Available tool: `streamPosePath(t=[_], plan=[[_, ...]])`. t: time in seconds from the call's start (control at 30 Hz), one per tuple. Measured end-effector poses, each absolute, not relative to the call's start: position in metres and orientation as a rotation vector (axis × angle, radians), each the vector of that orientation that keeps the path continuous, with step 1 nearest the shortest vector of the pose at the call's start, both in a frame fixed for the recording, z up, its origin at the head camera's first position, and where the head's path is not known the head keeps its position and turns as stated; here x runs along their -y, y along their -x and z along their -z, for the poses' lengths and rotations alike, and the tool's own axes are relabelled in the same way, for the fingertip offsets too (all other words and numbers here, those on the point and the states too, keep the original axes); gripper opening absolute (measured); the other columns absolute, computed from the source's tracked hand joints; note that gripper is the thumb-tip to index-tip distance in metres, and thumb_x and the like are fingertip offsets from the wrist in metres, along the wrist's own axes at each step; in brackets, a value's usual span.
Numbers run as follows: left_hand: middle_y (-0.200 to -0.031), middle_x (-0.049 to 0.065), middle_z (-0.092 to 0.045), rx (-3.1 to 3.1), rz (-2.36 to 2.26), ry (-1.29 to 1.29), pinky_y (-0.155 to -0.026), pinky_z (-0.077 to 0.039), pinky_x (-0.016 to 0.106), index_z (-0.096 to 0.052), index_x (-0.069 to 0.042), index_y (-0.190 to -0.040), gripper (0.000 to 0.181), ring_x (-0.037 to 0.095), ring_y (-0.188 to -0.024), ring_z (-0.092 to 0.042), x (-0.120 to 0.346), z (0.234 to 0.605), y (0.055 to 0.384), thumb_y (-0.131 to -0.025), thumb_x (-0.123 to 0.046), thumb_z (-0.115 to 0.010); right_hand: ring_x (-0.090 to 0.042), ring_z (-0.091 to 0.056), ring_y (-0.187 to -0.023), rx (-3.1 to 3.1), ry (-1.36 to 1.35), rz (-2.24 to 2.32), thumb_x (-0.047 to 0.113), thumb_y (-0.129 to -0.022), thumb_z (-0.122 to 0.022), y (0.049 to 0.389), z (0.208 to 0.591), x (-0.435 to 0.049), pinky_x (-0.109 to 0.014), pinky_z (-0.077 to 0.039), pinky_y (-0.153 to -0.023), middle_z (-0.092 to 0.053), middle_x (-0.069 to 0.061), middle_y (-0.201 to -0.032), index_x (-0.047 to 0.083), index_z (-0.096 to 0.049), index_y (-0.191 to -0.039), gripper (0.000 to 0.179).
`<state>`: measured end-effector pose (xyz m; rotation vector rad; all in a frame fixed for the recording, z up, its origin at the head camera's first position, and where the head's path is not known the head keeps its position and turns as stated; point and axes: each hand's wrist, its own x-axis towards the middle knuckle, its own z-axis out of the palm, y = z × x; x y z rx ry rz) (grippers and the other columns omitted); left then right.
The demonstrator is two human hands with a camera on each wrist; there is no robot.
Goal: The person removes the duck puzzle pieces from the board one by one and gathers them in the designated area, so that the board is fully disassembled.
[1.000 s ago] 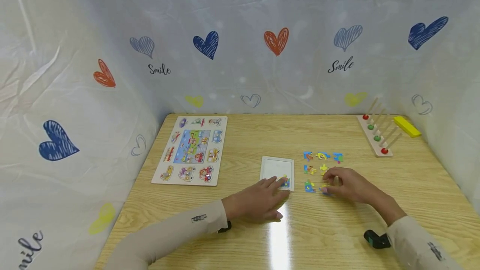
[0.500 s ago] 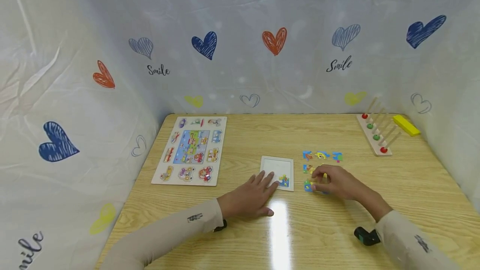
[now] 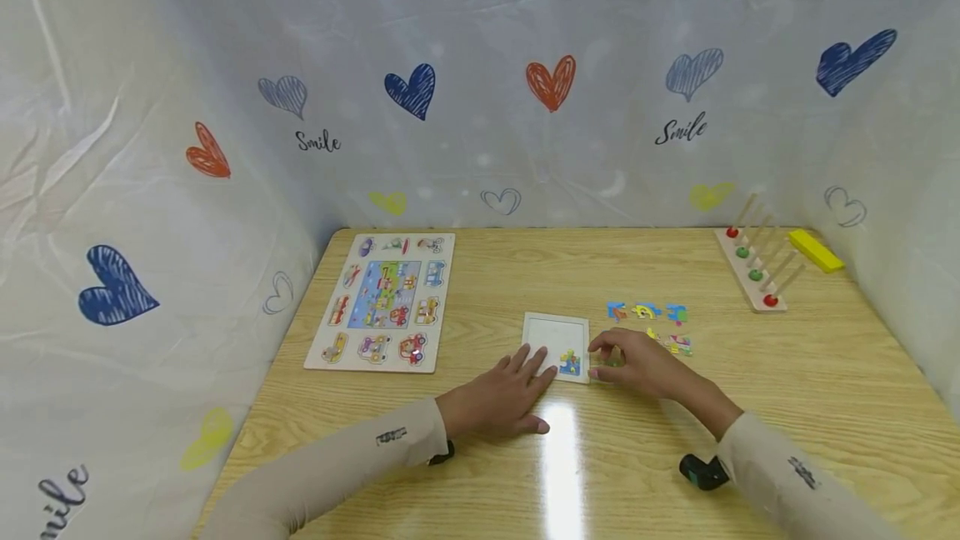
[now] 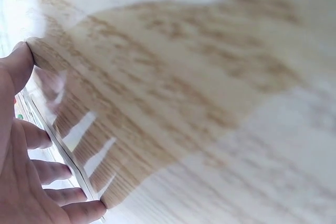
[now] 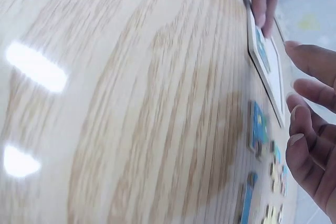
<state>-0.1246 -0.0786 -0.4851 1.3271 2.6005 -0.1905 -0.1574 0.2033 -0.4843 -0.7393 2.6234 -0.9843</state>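
In the head view, my left hand (image 3: 498,394) rests with spread fingers on the lower left of a small white puzzle tray (image 3: 555,332). A blue and yellow jigsaw piece (image 3: 571,362) sits in that tray's lower right corner. My right hand (image 3: 637,363) hovers just right of the tray, fingers loosely bent, thumb and index apart. Nothing shows between the fingers of the right hand (image 5: 315,114) in the right wrist view. Below them a blue jigsaw piece (image 5: 258,124) lies near the tray (image 5: 265,61). The left hand (image 4: 37,177) has its fingertips along the tray edge.
Loose jigsaw pieces (image 3: 645,312) lie in rows beyond my right hand, partly hidden by it. A larger vehicle puzzle board (image 3: 382,298) lies at left. At back right stand a peg board (image 3: 750,269) with beads and a yellow block (image 3: 815,251).
My right hand has moved left from the loose pieces to the tray's right edge. The left hand has drawn back a little to the left, uncovering the piece in the tray.
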Motion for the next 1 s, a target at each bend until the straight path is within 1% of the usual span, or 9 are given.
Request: streamPosePath(t=[0.17,0.33,0.4,0.47,0.67,0.77,0.87,1.0], plan=[[-0.166,0.02,-0.02,-2.599,0.2,-1.327,-0.116,-0.037,0.046,-0.024,-0.01,-0.16,0.08,0.042,-0.151,-0.026,0.078,0.483,0.124,-0.102,-0.063,-0.036,-0.012,-0.053,-0.079,-2.65,0.73,0.95,0.03,-0.088,-0.078,0.158,0.484,-0.189,-0.026,-0.047,-0.069,-0.064,0.002,-0.096,0.007,-0.069,-0.119,0.04],[-0.167,0.018,-0.017,-2.592,0.258,-1.289,-0.117,-0.036,0.044,-0.021,-0.012,-0.162,0.08,0.039,-0.152,-0.023,0.076,0.486,0.124,-0.102,-0.065,-0.032,-0.011,-0.056,-0.086,-2.698,0.721,0.907,0.032,-0.087,-0.079,0.157,0.489,-0.181,-0.031,-0.047,-0.076,-0.063,0.004,-0.096,0.009,-0.07,-0.122,0.043],[-0.168,0.017,-0.016,-2.588,0.281,-1.277,-0.118,-0.036,0.043,-0.02,-0.013,-0.162,0.08,0.038,-0.153,-0.022,0.076,0.487,0.124,-0.102,-0.065,-0.031,-0.012,-0.057,-0.087,-2.717,0.704,0.888,0.033,-0.086,-0.08,0.158,0.492,-0.178,-0.032,-0.048,-0.076,-0.063,0.003,-0.096,0.009,-0.071,-0.122,0.044],[-0.168,0.017,-0.016,-2.59,0.281,-1.28,-0.118,-0.036,0.044,-0.019,-0.013,-0.162,0.081,0.038,-0.153,-0.022,0.077,0.488,0.124,-0.102,-0.065,-0.031,-0.012,-0.057,-0.086,-2.74,0.687,0.857,0.034,-0.085,-0.081,0.158,0.493,-0.174,-0.03,-0.048,-0.073,-0.063,0.003,-0.096,0.009,-0.071,-0.122,0.046],[-0.167,0.018,-0.015,-2.592,0.258,-1.297,-0.117,-0.037,0.045,-0.018,-0.012,-0.162,0.08,0.04,-0.153,-0.022,0.078,0.488,0.124,-0.103,-0.064,-0.031,-0.01,-0.054,-0.079,-2.793,0.6,0.78,0.042,-0.078,-0.084,0.158,0.494,-0.166,-0.027,-0.045,-0.065,-0.062,0.002,-0.094,0.012,-0.074,-0.119,0.052],[-0.167,0.019,-0.015,-2.595,0.242,-1.3,-0.117,-0.037,0.045,-0.019,-0.011,-0.162,0.08,0.04,-0.152,-0.022,0.079,0.488,0.124,-0.102,-0.064,-0.031,-0.011,-0.052,-0.075,-2.798,0.565,0.79,0.042,-0.076,-0.086,0.157,0.493,-0.163,-0.027,-0.043,-0.062,-0.061,0.002,-0.093,0.013,-0.074,-0.118,0.052],[-0.167,0.019,-0.016,-2.605,0.252,-1.307,-0.117,-0.037,0.045,-0.019,-0.011,-0.162,0.081,0.04,-0.152,-0.022,0.079,0.49,0.124,-0.102,-0.065,-0.03,-0.012,-0.053,-0.077,-2.801,0.575,0.791,0.04,-0.076,-0.086,0.157,0.492,-0.161,-0.029,-0.044,-0.063,-0.061,0.0,-0.094,0.013,-0.074,-0.115,0.049],[-0.167,0.018,-0.017,-2.612,0.28,-1.313,-0.116,-0.037,0.044,-0.02,-0.012,-0.162,0.081,0.039,-0.152,-0.023,0.079,0.491,0.124,-0.102,-0.066,-0.029,-0.014,-0.057,-0.083,-2.793,0.591,0.797,0.038,-0.077,-0.087,0.157,0.493,-0.16,-0.031,-0.047,-0.066,-0.062,-0.001,-0.096,0.013,-0.074,-0.11,0.044]])
